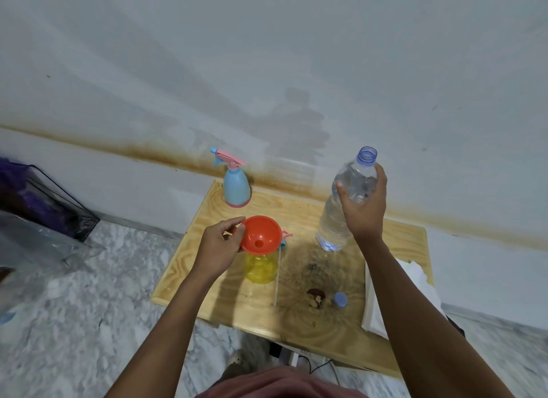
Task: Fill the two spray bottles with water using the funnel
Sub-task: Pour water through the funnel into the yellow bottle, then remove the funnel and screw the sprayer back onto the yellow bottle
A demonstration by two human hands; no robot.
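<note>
Left hand pinches the orange funnel seated in the yellow spray bottle mid-bench, right hand wraps the uncapped water bottle to its right, so tip slowly over the funnel's centre, holding it steady.

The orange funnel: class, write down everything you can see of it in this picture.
The orange funnel looks like glossy plastic: a wide round bowl narrowing to a small central hole. Its spout is hidden, seated in the mouth of the yellow spray bottle on the wooden table. It stands nearly upright and no water shows inside. The left hand pinches its rim on the left side. The water bottle, gripped by the right hand, is apart from it.
</note>
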